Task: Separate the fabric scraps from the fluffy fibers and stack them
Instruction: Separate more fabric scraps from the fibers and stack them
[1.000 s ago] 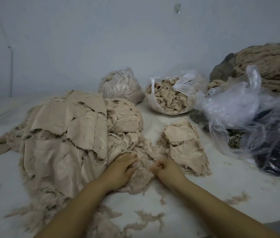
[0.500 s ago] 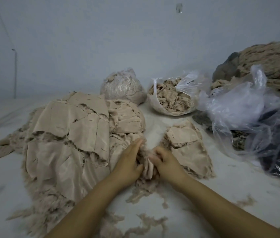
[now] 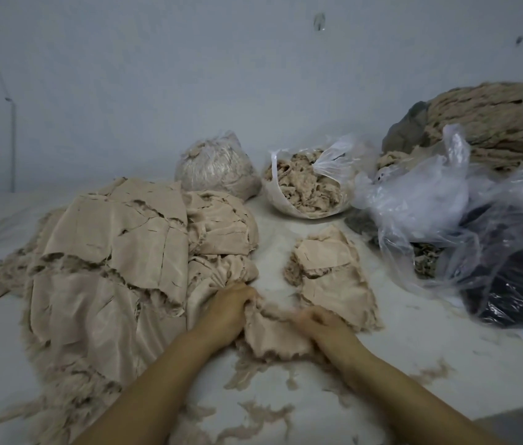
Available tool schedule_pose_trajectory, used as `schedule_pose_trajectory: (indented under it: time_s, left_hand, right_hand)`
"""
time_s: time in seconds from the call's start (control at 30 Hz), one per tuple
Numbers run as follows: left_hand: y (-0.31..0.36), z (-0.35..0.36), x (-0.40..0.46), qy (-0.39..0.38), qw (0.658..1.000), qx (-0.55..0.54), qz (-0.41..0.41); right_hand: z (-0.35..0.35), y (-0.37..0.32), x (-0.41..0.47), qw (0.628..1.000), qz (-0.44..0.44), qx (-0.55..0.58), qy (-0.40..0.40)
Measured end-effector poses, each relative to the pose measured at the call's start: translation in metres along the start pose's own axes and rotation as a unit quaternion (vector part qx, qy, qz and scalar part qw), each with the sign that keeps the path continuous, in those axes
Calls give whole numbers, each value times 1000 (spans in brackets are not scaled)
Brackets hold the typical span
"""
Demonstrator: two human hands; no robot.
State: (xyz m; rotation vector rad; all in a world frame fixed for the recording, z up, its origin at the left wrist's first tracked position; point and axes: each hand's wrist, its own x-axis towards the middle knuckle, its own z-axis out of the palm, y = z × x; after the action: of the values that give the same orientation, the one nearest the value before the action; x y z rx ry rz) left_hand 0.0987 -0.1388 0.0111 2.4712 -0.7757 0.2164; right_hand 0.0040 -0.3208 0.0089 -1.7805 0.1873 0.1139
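Hands [image 3: 273, 319] grip scrap [image 3: 274, 337] between big pile [image 3: 109, 252] and small stack [image 3: 334, 271].

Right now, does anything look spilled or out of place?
Loose fiber tufts lie scattered on the surface in front of the big pile, and one stray clump sits off to the right. Otherwise nothing stands out.

Bags [image 3: 420, 200]: I read no print or label on them.
Cloth pieces [image 3: 109, 239]: plain, no tag I can read.
Wall [image 3: 157, 75]: only marks, no letters or numbers.
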Motion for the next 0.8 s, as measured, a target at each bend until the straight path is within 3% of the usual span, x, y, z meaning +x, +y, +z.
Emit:
schedule_pose_trajectory:
  time_s: [0.1, 0.3, 0.4, 0.43, 0.57, 0.63, 0.73, 0.8]
  left_hand:
    - [3, -2, -6, 13, 999, -30, 19]
    - [1, -2, -11, -14, 997, -72, -23]
    - [-6, -3, -13, 7, 990, -103, -93]
    - [-7, -5, -14, 24, 992, -70, -100]
    - [-2, -2, -11, 26, 991, -96, -92]
    - [5, 2, -8, 58, 990, -94, -88]
    - [29, 1, -3, 139, 967, -190, -94]
    - [43, -1, -2, 53, 964, -248, -84]
  right_hand:
    - [11, -8, 6, 959, -61, -268, 71]
    - [30, -11, 17, 926, -141, -342, 79]
    - [19, -5, 8, 950, -178, -237, 98]
    - [14, -2, 4, 964, -175, -172, 105]
    - [-10, -4, -7, 986, -96, 113, 79]
    - [-15, -4, -8, 987, -72, 135, 54]
    - [-9, -3, -6, 987, -60, 142, 36]
    - [-4, -5, -5, 981, -54, 180, 38]
